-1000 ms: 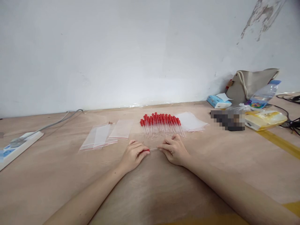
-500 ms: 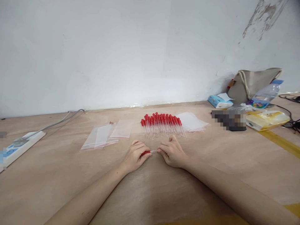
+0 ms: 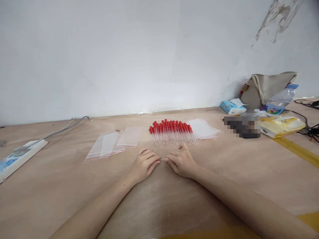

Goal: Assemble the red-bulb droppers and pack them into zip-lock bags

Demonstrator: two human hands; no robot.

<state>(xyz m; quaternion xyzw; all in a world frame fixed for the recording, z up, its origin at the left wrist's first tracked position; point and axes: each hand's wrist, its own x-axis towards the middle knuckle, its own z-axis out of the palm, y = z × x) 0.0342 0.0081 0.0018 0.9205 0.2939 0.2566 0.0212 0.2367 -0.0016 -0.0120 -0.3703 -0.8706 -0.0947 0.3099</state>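
My left hand (image 3: 144, 165) and my right hand (image 3: 181, 161) rest on the plywood table (image 3: 159, 199), their fingertips almost meeting. Between them they pinch one glass dropper (image 3: 162, 159), of which only a short clear bit shows; its red bulb is hidden inside my left fingers. Just beyond my hands lies a row of several droppers with red bulbs (image 3: 171, 131). To the left of that row lie small clear zip bags with red seal strips (image 3: 106, 147) and one separate zip bag (image 3: 129, 136).
A stack of clear sheets (image 3: 203, 129) lies right of the dropper row. A white power strip (image 3: 17, 157) with a grey cable sits far left. At the far right stand a tissue pack (image 3: 230, 107), a grey drawstring bag (image 3: 266, 88), a water bottle (image 3: 280, 99) and a yellow packet (image 3: 282, 126).
My hands have drawn closer together along the dropper. The red bulb, visible at my left fingertips before, is now covered by them.
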